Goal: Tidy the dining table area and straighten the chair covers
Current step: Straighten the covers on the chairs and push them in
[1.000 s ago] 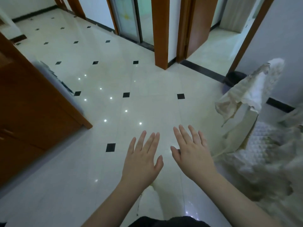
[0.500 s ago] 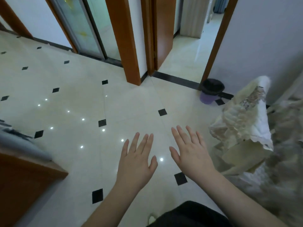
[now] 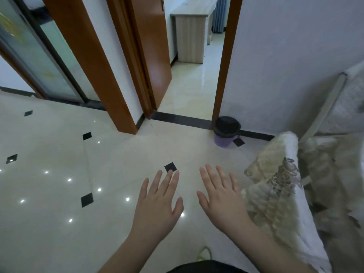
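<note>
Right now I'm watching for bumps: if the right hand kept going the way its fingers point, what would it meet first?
Nothing close, it seems. The right hand points ahead over bare floor, roughly toward the bin by the wall. The covered chair sits just to its right, out of line, though depth is unclear.

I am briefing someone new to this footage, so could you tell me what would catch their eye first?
Two open hands, left hand and right hand, spread palm-down over the glossy tiled floor at centre. At right stands a chair in a rumpled cream chair cover; behind, a purple waste bin sits beside the open doorway.
</note>
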Tool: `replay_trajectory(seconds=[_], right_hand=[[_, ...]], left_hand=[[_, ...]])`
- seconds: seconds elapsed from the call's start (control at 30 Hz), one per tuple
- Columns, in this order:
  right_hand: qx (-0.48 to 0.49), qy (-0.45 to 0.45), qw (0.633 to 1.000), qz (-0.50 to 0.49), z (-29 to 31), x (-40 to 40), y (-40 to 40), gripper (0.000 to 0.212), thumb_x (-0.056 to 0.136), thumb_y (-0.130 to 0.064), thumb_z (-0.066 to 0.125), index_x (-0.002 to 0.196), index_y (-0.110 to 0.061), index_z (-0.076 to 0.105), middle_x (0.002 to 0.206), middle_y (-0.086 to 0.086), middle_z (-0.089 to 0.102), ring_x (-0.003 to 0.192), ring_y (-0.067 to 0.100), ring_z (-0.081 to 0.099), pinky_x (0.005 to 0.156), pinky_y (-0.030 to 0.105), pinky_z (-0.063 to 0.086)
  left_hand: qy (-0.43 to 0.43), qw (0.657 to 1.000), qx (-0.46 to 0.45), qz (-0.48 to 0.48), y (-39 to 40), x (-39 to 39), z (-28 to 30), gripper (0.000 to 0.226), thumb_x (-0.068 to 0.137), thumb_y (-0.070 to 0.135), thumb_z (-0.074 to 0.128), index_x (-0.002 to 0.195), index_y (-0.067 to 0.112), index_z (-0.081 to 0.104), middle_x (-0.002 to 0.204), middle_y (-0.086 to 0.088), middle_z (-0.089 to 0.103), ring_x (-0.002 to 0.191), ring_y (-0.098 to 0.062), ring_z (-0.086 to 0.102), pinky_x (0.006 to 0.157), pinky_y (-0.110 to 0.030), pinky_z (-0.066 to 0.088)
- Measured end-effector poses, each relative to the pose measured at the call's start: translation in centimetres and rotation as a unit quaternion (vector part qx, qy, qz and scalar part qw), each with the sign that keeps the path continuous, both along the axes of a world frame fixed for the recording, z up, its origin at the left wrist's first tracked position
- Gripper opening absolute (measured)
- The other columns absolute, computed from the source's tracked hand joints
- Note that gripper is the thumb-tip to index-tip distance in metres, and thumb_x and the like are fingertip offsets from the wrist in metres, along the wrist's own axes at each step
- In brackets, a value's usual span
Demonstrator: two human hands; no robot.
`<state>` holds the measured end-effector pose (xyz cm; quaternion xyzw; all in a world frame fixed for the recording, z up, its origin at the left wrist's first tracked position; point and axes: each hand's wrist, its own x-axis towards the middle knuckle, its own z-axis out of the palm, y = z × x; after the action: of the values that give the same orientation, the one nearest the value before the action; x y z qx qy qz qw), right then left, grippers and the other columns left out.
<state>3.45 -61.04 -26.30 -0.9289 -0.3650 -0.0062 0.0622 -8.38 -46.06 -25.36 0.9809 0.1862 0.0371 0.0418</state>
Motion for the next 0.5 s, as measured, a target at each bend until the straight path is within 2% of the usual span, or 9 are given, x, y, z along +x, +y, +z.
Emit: replay_trajectory(seconds=[0.1,0.2,0.27,0.37,0.5], right_hand=[[0.007,-0.002,1.0,-0.002,-0.3,4.2,1.8,0.063,0.09,-0.048,0.032,0.144,-0.017,0.04,0.151,0.005,0.037,0.137,0.028,0.038,0.111,0.048,0.019],[0.014,0.0,1.0,-0.017,0.0,7.2,3.5,0.064,0.091,-0.048,0.032,0.148,-0.018,0.03,0.156,0.005,0.027,0.141,0.025,0.028,0.113,0.047,0.017],[0.015,-0.002,0.999,-0.03,-0.2,9.4,4.7,0.065,0.091,-0.048,0.032,0.148,-0.018,0.03,0.156,0.006,0.026,0.141,0.026,0.029,0.113,0.047,0.016],[0.001,-0.003,0.999,-0.053,-0.6,12.3,6.8,0.066,0.09,-0.05,0.033,0.148,-0.018,0.03,0.155,0.01,0.029,0.14,0.029,0.032,0.111,0.049,0.023],[-0.022,-0.007,0.997,-0.075,-1.2,16.8,10.6,0.066,0.092,-0.053,0.031,0.149,-0.02,0.025,0.155,0.01,0.028,0.14,0.03,0.031,0.111,0.049,0.021]], left_hand=[[0.015,1.0,-0.001,-0.008,2.2,4.3,0.3,0.066,0.093,0.052,0.026,0.152,0.023,0.024,0.156,0.002,0.029,0.145,-0.02,0.022,0.118,-0.045,0.016],[0.016,0.999,-0.017,-0.024,4.1,7.8,-0.2,0.069,0.092,0.054,0.023,0.153,0.024,0.017,0.159,0.004,0.016,0.147,-0.019,0.012,0.117,-0.044,0.012],[0.017,0.999,-0.018,-0.038,5.6,10.3,-0.7,0.068,0.093,0.055,0.024,0.153,0.024,0.017,0.16,0.005,0.015,0.147,-0.02,0.013,0.117,-0.045,0.013],[0.023,0.998,-0.01,-0.056,8.2,14.4,-1.4,0.067,0.093,0.054,0.027,0.153,0.025,0.02,0.159,0.004,0.018,0.146,-0.023,0.016,0.116,-0.05,0.019],[0.01,0.997,0.017,-0.076,12.4,20.3,-2.5,0.067,0.094,0.057,0.028,0.153,0.028,0.018,0.16,0.003,0.014,0.148,-0.024,0.01,0.115,-0.051,0.008]])
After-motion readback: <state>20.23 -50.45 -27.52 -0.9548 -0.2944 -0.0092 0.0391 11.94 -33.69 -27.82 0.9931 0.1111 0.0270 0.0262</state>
